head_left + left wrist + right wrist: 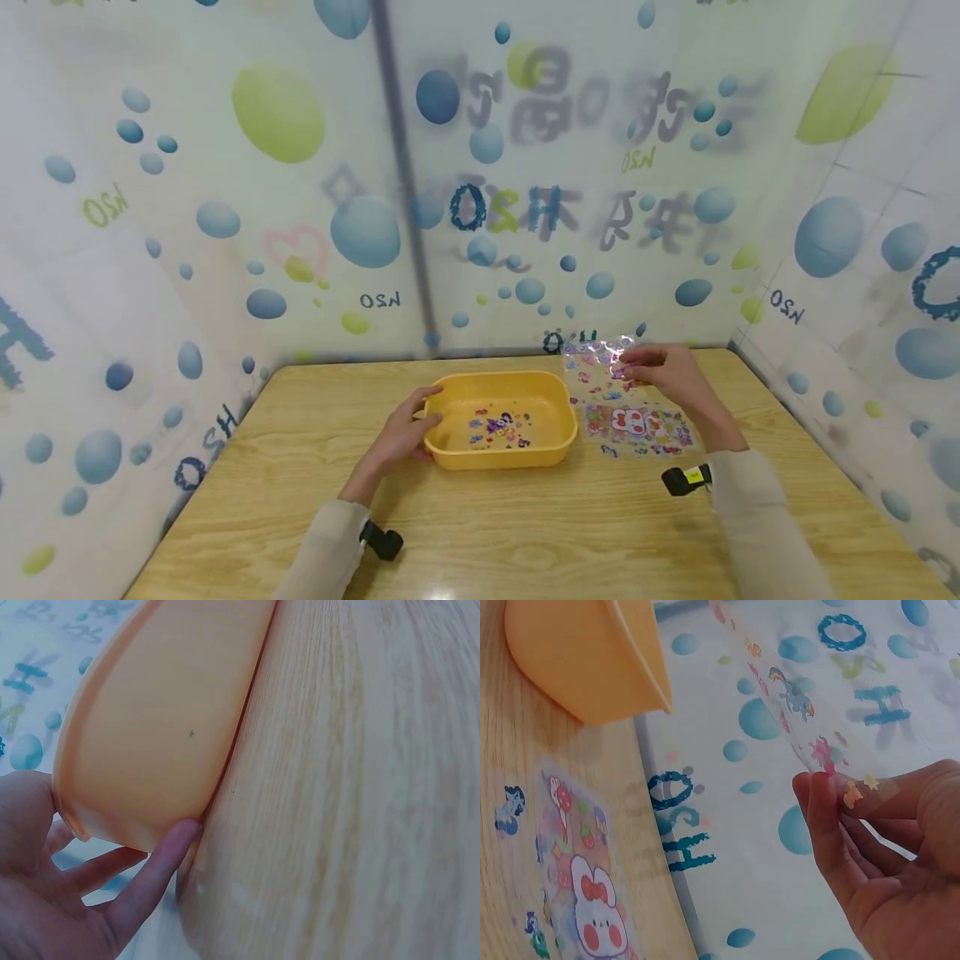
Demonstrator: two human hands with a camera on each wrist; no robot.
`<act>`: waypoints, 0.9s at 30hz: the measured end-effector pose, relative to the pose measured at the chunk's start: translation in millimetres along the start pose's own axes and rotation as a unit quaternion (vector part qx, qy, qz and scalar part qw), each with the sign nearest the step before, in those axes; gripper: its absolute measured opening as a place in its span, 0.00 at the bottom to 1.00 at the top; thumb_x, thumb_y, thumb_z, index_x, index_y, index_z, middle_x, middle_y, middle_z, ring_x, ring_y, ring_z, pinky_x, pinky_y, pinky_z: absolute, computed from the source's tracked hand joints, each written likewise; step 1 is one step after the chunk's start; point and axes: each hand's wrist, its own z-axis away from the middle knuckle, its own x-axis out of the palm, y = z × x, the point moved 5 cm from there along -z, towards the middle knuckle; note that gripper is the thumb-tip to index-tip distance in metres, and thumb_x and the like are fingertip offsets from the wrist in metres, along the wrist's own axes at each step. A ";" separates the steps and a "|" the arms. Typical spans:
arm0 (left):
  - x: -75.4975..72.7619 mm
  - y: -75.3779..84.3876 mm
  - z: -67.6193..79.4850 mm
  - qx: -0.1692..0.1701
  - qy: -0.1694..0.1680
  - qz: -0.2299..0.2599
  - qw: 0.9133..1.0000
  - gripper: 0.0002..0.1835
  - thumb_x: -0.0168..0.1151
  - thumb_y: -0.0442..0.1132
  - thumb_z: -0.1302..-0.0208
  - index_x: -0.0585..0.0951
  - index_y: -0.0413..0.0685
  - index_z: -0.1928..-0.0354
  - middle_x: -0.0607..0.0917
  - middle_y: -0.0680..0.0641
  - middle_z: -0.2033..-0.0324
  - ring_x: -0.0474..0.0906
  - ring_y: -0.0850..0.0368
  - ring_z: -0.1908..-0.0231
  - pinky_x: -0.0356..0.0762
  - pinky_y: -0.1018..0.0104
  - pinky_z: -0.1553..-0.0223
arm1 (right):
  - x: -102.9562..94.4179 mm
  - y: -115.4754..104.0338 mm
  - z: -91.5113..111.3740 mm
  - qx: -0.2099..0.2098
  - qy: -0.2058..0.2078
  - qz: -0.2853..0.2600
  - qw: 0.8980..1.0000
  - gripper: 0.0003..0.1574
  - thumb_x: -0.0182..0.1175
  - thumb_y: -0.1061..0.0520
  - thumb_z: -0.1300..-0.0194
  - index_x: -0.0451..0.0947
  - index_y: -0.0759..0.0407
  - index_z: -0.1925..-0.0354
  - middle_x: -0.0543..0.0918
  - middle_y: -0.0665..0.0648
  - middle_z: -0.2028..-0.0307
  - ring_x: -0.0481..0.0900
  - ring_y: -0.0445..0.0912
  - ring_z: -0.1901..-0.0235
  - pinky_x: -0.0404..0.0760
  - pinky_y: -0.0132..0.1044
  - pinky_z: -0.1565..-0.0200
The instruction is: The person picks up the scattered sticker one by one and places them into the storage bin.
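My left hand (400,432) grips the left end of a yellow plastic basin (495,459), which sits on the table. In the left wrist view its fingers spread along the basin's outer wall (150,750), one fingertip low near the tabletop. Small colourful stickers (501,423) lie scattered on the basin floor. To the right of the basin, my right hand (672,377) pinches the edge of a clear sticker sheet (596,379) between thumb and fingers. The right wrist view shows this sheet (795,697) raised, printed with small pony figures.
Beneath the raised sheet, flat on the wooden table (525,533), lies another sticker sheet (637,423) with a white bunny face. Loose-looking pony stickers (510,811) show beside the bunny. A curtain (315,192) patterned with blue and green dots stands behind the table.
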 end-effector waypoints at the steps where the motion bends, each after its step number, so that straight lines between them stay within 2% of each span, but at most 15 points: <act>1: 0.1 -3.5 -2.3 0.001 0.003 0.000 1.000 0.28 0.55 0.38 0.30 0.64 0.54 0.29 0.66 0.33 0.35 0.80 0.38 0.56 0.84 0.45 0.76 | 2.1 -2.2 -1.0 -0.001 -0.002 0.000 1.000 0.16 0.60 0.58 0.33 0.79 0.65 0.49 0.83 0.67 0.54 0.84 0.50 0.62 0.86 0.34 0.59; 6: -0.1 -14.2 -8.5 0.003 0.007 -0.001 1.000 0.28 0.56 0.41 0.31 0.65 0.61 0.31 0.67 0.36 0.34 0.81 0.43 0.57 0.84 0.51 0.78 | 13.6 -9.8 -7.4 0.003 -0.008 0.002 1.000 0.16 0.60 0.59 0.33 0.79 0.63 0.49 0.83 0.66 0.54 0.84 0.49 0.62 0.86 0.35 0.58; 13: -0.4 -17.2 -8.9 -0.002 0.005 0.002 1.000 0.27 0.56 0.42 0.31 0.66 0.65 0.31 0.65 0.37 0.34 0.82 0.47 0.61 0.85 0.53 0.78 | 34.5 -19.1 -16.7 0.004 -0.024 0.011 1.000 0.15 0.60 0.60 0.34 0.81 0.61 0.50 0.84 0.63 0.56 0.84 0.48 0.64 0.86 0.35 0.58; 22: -1.1 -15.1 -9.0 0.002 0.007 -0.006 1.000 0.27 0.56 0.42 0.30 0.65 0.64 0.31 0.67 0.37 0.34 0.82 0.46 0.61 0.84 0.52 0.79 | 62.2 -28.8 -18.3 0.003 -0.047 0.011 0.999 0.13 0.61 0.61 0.35 0.82 0.62 0.52 0.84 0.63 0.58 0.84 0.47 0.65 0.87 0.37 0.60; 24: -1.0 -14.4 -8.5 0.004 0.004 -0.003 1.000 0.27 0.55 0.41 0.30 0.65 0.62 0.30 0.67 0.36 0.34 0.82 0.44 0.60 0.84 0.50 0.78 | 67.7 -29.9 -19.7 0.000 -0.050 0.013 0.999 0.12 0.61 0.62 0.35 0.82 0.62 0.53 0.84 0.62 0.59 0.84 0.47 0.66 0.87 0.38 0.60; 27: -0.9 -4.3 -1.8 0.004 -0.004 -0.002 1.000 0.28 0.55 0.40 0.30 0.64 0.56 0.29 0.66 0.33 0.34 0.82 0.40 0.58 0.84 0.46 0.76 | 75.5 -30.8 -22.2 -0.001 -0.056 0.017 0.998 0.12 0.61 0.62 0.36 0.83 0.60 0.54 0.85 0.60 0.60 0.84 0.47 0.66 0.87 0.42 0.59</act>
